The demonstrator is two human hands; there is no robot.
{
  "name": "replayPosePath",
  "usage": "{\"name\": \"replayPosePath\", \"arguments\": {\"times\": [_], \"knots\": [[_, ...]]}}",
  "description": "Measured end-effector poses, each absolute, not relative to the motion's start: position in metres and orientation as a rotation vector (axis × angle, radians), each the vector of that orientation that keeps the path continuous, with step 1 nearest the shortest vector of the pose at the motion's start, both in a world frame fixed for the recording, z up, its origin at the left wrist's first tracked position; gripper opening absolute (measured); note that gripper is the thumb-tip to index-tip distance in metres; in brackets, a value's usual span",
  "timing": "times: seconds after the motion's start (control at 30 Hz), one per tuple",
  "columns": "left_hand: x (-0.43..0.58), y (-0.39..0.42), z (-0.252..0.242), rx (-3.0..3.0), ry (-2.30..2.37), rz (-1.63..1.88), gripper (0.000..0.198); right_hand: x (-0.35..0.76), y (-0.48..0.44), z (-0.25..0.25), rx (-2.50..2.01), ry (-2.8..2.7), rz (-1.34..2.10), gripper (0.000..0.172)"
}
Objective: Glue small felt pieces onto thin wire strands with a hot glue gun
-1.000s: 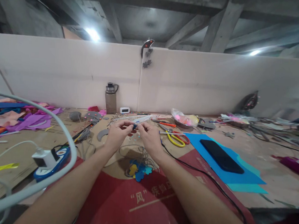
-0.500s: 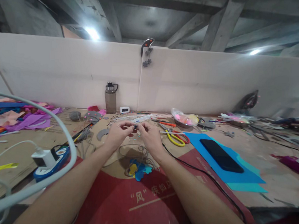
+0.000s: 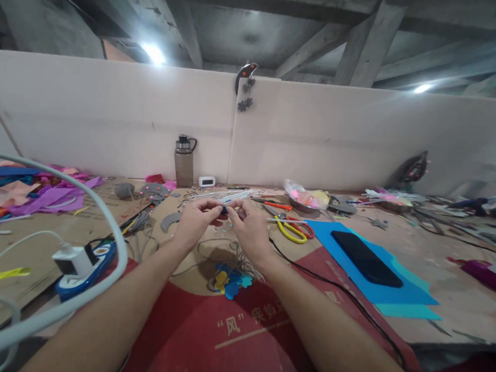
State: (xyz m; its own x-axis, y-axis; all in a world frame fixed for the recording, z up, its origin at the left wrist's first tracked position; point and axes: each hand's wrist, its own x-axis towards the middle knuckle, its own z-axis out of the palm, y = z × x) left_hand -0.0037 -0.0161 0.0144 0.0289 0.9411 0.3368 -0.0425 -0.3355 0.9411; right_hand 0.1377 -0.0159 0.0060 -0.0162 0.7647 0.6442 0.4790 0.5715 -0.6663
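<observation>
Over the middle of the table, my left hand [image 3: 200, 218] and my right hand [image 3: 248, 226] meet with pinched fingertips. Between them is a small dark blue piece [image 3: 224, 210], mostly covered by the fingers, so its kind is unclear. Below the hands lie a loose tangle of grey string [image 3: 243, 259] and blue and yellow flower-like cutouts [image 3: 231, 284]. A grey crescent [image 3: 169, 222] rests left of my left hand. Right of my right hand are scissors with red and yellow handles [image 3: 293, 231].
A black phone [image 3: 367, 259] lies on blue sheets [image 3: 336, 266] at right. A bottle [image 3: 184, 164] and small white clock [image 3: 207, 181] stand by the partition. At left are a power strip [image 3: 84, 276], a thick white cable [image 3: 116, 222] and coloured scraps [image 3: 56, 198]. A bagged bowl [image 3: 306, 197] sits behind.
My right hand's fingers have shifted slightly around the small dark blue piece. Both hands stay in nearly the same place. At far right, the other person's hand and a dark tool have moved.
</observation>
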Motion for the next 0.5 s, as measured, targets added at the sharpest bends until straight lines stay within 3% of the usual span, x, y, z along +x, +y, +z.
{"name": "replayPosePath", "arguments": {"times": [0.5], "knots": [[-0.0026, -0.0173, 0.0155, 1.537, 0.908, 1.386, 0.022, 0.1357, -0.0159, 0.0087, -1.192, -1.671, 0.189, 0.017]]}}
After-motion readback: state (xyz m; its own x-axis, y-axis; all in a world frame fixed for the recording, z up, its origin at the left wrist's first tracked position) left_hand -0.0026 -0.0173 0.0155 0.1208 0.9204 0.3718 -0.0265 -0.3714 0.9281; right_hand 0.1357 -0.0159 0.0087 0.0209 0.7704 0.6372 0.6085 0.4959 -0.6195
